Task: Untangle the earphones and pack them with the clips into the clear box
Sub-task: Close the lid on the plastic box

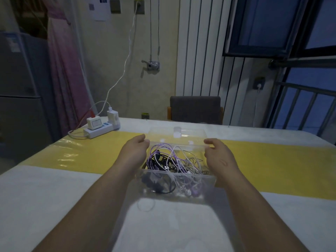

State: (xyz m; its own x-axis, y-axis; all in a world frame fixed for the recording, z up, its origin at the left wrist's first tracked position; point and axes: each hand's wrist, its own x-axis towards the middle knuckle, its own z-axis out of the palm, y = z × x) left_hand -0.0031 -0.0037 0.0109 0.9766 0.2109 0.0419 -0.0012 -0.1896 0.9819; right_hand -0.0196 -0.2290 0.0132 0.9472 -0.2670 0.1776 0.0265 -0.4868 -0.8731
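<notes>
A clear plastic box [209, 184] stands on the table in front of me, its lid [192, 133] swung open and lying back behind it. Inside lies a tangle of purple, white and black earphone cables [172, 160]. My left hand [135, 150] is at the box's left side and my right hand [219, 155] at its right side, both near the far corners where the lid hinges. The fingers of both are loosely curled; whether they touch the plastic is unclear. No clips can be made out among the cables.
The table carries a white cloth with a yellow strip [272, 160] under clear film. A white power strip [99, 130] with chargers and cables sits at the far left. A dark chair [195, 110] stands behind the table, with a window and railing to the right.
</notes>
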